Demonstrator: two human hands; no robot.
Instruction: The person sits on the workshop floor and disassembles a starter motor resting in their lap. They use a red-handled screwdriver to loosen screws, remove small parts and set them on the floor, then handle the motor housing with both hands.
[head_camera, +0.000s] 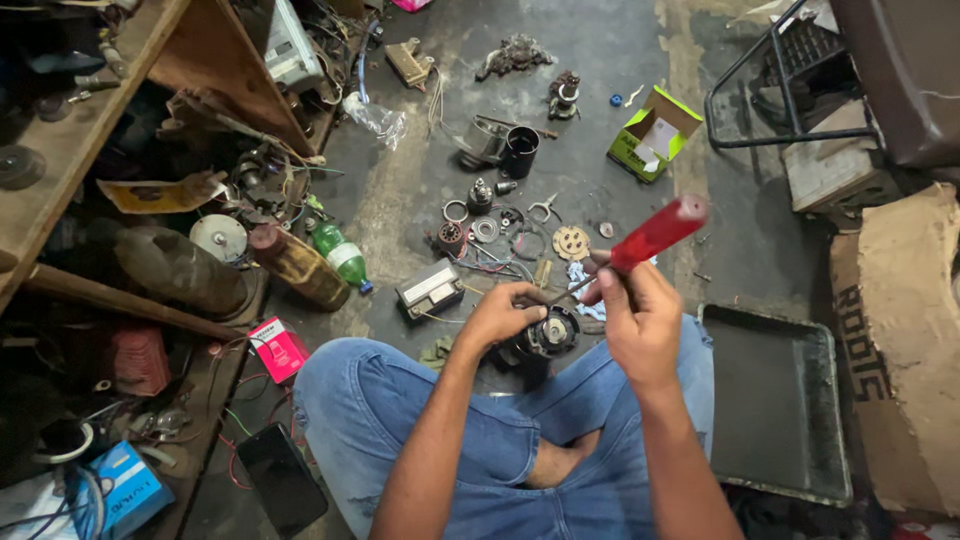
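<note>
Over concrete floor (600, 60), right hand (640, 320) grips raised red screwdriver (655, 235).

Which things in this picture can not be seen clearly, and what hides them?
- Screwdriver tip, head view: hidden between the right hand and the left hand.
- Round motor part: its body is covered by the left hand; only the front face shows.
- Small parts on the floor: too small to identify.
- Dark tray: its lower edge is lost in shadow.
- Shelf: cut off by the left edge.
</note>
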